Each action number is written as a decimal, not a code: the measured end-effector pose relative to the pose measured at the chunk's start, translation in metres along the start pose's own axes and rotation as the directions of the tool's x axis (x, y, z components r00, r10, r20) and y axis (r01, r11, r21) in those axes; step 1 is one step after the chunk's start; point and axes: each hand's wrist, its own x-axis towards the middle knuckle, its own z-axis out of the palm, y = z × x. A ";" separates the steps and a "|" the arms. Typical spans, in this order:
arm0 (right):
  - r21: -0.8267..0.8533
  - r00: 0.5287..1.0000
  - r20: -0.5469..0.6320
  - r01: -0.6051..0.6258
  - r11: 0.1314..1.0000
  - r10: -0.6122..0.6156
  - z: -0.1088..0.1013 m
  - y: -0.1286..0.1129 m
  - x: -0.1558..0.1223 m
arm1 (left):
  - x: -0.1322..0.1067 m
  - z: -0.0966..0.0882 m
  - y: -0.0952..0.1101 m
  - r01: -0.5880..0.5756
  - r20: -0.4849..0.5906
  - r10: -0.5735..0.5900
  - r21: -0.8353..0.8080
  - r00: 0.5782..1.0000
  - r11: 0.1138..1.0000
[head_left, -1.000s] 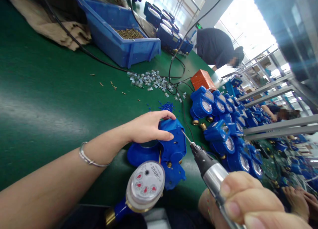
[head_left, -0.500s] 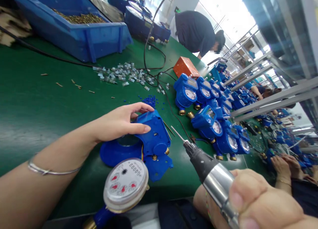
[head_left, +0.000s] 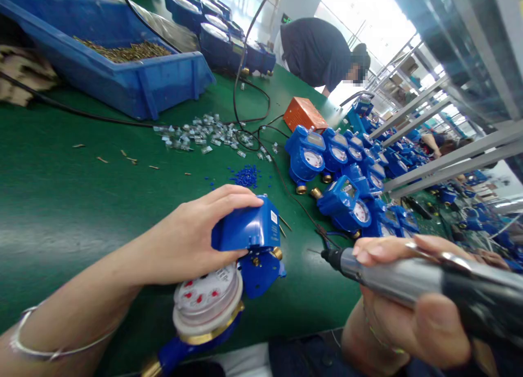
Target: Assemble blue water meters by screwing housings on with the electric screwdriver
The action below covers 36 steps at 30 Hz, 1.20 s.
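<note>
My left hand (head_left: 192,236) grips the blue plastic housing (head_left: 249,230) of a water meter (head_left: 212,303) that lies at the near edge of the green table (head_left: 61,202). The meter's white dial with red pointers faces up just below my palm, and its brass coupling shows at the bottom. My right hand (head_left: 412,306) is wrapped round a silver and black electric screwdriver (head_left: 417,281) held level, its tip pointing left, a short way right of the meter and not touching it.
Several finished blue meters (head_left: 347,186) crowd the table's right side. A blue bin (head_left: 118,77) of brass parts stands at the back left, with small clear clips (head_left: 204,133), blue beads (head_left: 245,176), an orange box (head_left: 304,114) and black cables nearby. Another person (head_left: 322,53) bends over at the far end.
My left hand has closed the blue housing down onto the meter, which was flipped open before. My right hand swung the screwdriver from pointing up-left to lying level, away from the housing.
</note>
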 end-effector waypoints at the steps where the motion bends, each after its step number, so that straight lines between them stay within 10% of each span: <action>1: -0.021 0.994 0.053 -0.095 0.995 0.096 -0.004 0.010 0.001 | -0.001 0.001 0.002 -0.044 -0.004 0.044 0.033 0.999 0.999; 5: -0.349 0.802 0.367 -0.352 0.869 0.472 -0.012 0.044 0.005 | -0.005 0.005 0.007 -0.087 -0.028 0.092 0.156 0.995 0.984; 9: -0.651 0.642 0.410 -0.291 0.701 0.647 0.000 0.069 0.003 | -0.008 0.006 0.012 0.003 -0.045 0.008 0.233 0.999 0.972; 18: -0.871 0.543 0.382 -0.059 0.488 0.748 0.033 0.117 -0.025 | -0.021 0.018 0.022 0.149 -0.196 -0.100 0.253 0.975 0.956; 23: -0.791 0.594 0.483 -0.019 0.611 0.644 0.031 0.111 -0.032 | -0.018 0.013 0.028 -0.078 -0.111 0.101 0.196 0.989 0.978; 29: -0.310 0.486 0.819 -0.070 0.948 0.304 0.005 0.072 -0.023 | -0.018 0.003 0.030 -0.154 -0.039 0.165 0.197 0.985 0.968; 33: -0.105 0.566 0.799 -0.202 0.974 0.204 0.009 0.077 -0.004 | -0.018 -0.007 0.042 -0.219 0.126 0.194 0.231 0.973 0.948; 36: 0.080 0.507 0.861 -0.219 0.972 0.043 0.026 0.088 0.008 | -0.015 -0.014 0.058 -0.263 0.220 0.209 0.256 0.953 0.930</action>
